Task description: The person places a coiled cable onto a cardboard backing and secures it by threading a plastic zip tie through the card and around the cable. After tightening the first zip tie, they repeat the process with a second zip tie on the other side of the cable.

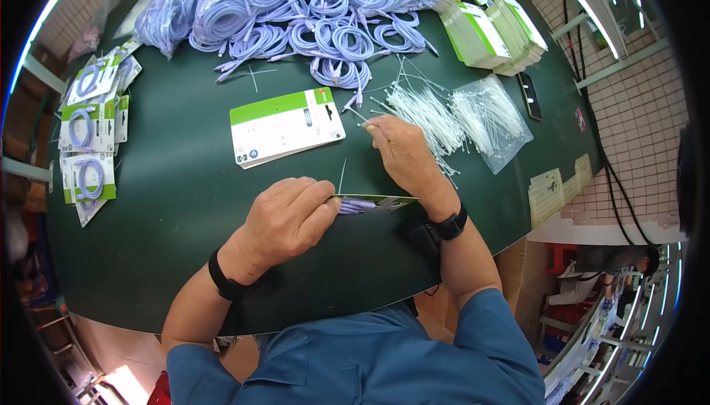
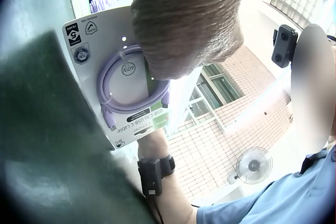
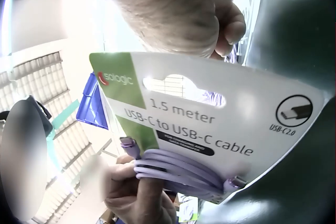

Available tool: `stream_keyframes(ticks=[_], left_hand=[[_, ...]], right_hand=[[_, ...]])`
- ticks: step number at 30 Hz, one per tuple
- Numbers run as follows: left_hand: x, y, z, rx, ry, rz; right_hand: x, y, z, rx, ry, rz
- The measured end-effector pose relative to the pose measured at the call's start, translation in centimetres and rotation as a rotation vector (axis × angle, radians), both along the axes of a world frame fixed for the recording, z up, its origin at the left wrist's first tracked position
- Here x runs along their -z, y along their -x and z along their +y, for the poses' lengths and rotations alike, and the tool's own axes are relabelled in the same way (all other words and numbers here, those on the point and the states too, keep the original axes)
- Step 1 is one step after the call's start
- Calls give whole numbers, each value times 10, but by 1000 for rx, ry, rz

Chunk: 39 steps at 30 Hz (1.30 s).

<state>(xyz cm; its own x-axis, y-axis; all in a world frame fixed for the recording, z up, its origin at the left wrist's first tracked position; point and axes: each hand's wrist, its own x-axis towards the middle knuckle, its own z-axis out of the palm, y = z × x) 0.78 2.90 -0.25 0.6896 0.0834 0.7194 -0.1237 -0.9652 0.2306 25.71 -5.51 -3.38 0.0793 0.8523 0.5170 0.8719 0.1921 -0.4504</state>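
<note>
My left hand (image 1: pixel 292 216) grips the left end of a white and green card (image 1: pixel 392 200) with a coiled lilac cable (image 1: pixel 356 205); a thin tie (image 1: pixel 342 176) sticks up beside the fingers. In the left wrist view, the cable (image 2: pixel 102 85) lies looped against the card (image 2: pixel 86 69), fastened by small ties. The right wrist view shows left fingers (image 3: pixel 149 198) around the coil, under the card's printed face (image 3: pixel 231 124). My right hand (image 1: pixel 403 150), beyond the card, pinches a thin white cable tie (image 1: pixel 356 113) between thumb and forefinger.
A stack of cards (image 1: pixel 285 127) lies ahead, coiled lilac cables (image 1: pixel 325 35) along the back. White ties (image 1: pixel 425 113) and a bag of ties (image 1: pixel 492 120) are at right, card stacks (image 1: pixel 481 31) behind. Packaged cables (image 1: pixel 89 127) sit at left; a phone-like object (image 1: pixel 530 96) at right.
</note>
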Motion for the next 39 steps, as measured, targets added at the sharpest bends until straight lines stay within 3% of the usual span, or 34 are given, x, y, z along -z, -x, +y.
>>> stream_keyframes(ticks=[3,7,12,15,20,24,27,28,31,39], left_hand=[[1,2,2,-7,-16,26],[0,0,2,8,17,10],[3,2,2,-3,-4,28],[2,2,2,-1,9,39],[1,2,2,0,5,41],[0,2,2,6,1,50],[-2,1,0,23,-10,35],[-2,0,0,29,-8,40],[-4,0,-1,37,-27,43],[1,-2,1,55,-12,6]], right_hand=[[-21,9,-6,90,260,280],[-14,9,-9,200,297,235],[-3,2,-8,182,284,210],[4,-3,-9,52,67,66],[-12,1,-8,66,-16,64],[-19,-3,-10,-21,56,203],[-31,-2,-14,92,412,828],[-32,0,-14,97,411,834],[-33,6,-12,107,436,1164],[-31,13,-7,26,582,1309]])
